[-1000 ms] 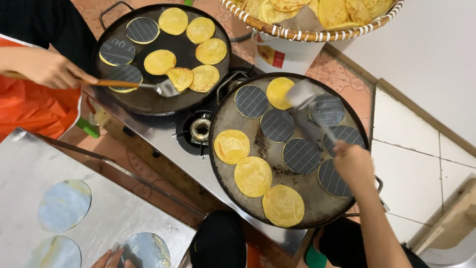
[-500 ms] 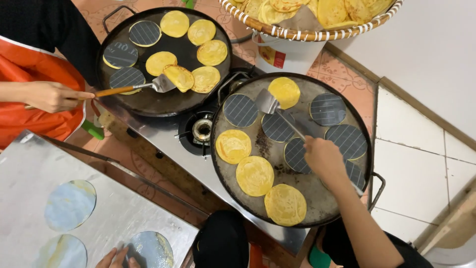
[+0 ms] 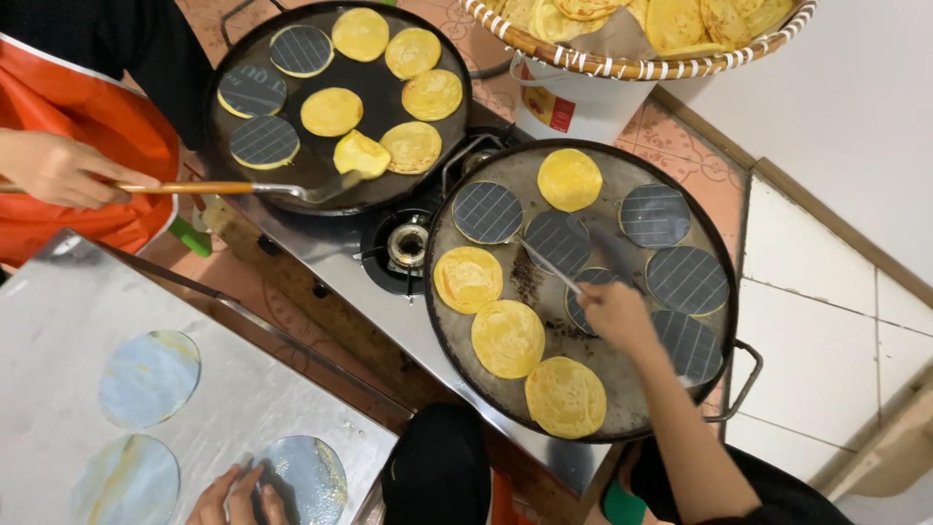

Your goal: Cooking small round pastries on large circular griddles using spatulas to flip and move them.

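The thin metal spatula (image 3: pixel 549 264) lies over the gridded dark discs in the nearer round pan (image 3: pixel 604 226), and the right hand (image 3: pixel 614 313) is closed around its handle. Yellow pancakes (image 3: pixel 506 337) lie beside it. The left hand (image 3: pixel 233 496) rests flat, fingers spread, on a pale disc (image 3: pixel 306 472) on the metal desk (image 3: pixel 58 321). A co-worker's hand (image 3: pixel 58 167) grips a wooden-handled spatula (image 3: pixel 224 188) at the farther pan (image 3: pixel 292 190).

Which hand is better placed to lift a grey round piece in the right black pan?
Probably right: the right hand grips the thin metal spatula over that pan; the left hand rests on the steel sheet, away from it.
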